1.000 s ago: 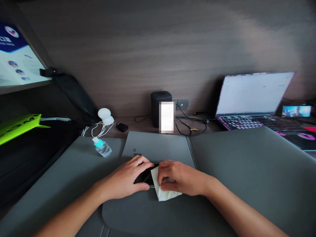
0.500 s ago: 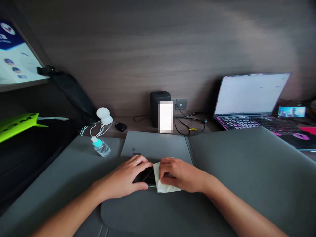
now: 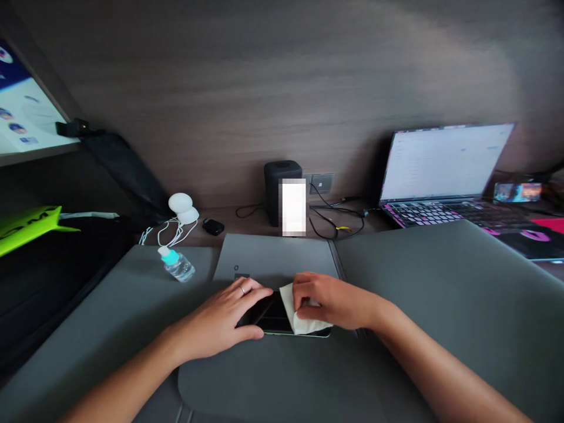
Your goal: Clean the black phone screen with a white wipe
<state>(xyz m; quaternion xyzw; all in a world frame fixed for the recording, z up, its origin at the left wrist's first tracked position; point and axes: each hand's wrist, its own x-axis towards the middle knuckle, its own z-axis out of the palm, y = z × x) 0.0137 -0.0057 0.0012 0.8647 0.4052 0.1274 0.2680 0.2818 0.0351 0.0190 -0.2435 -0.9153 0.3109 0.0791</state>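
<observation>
A smartphone with a dark, glossy screen lies flat on the grey mat. My left hand grips its left end, thumb along the near edge and fingers at the far edge; a ring is on one finger. With curled fingers, my right hand pinches a white cloth and presses it onto the right part of the screen. The cloth and hand cover much of that end. A small clear spray bottle with a turquoise collar lies tilted on the grey surface, left of my hands.
At the back stand a black speaker, a white round-headed device and a black key fob. Black cables run beside the speaker. An open laptop stands at right. A dark bag fills the left side.
My right hand and the cloth have slid right and slightly away from me, uncovering more of the phone's screen and near edge. My left hand stays on the phone.
</observation>
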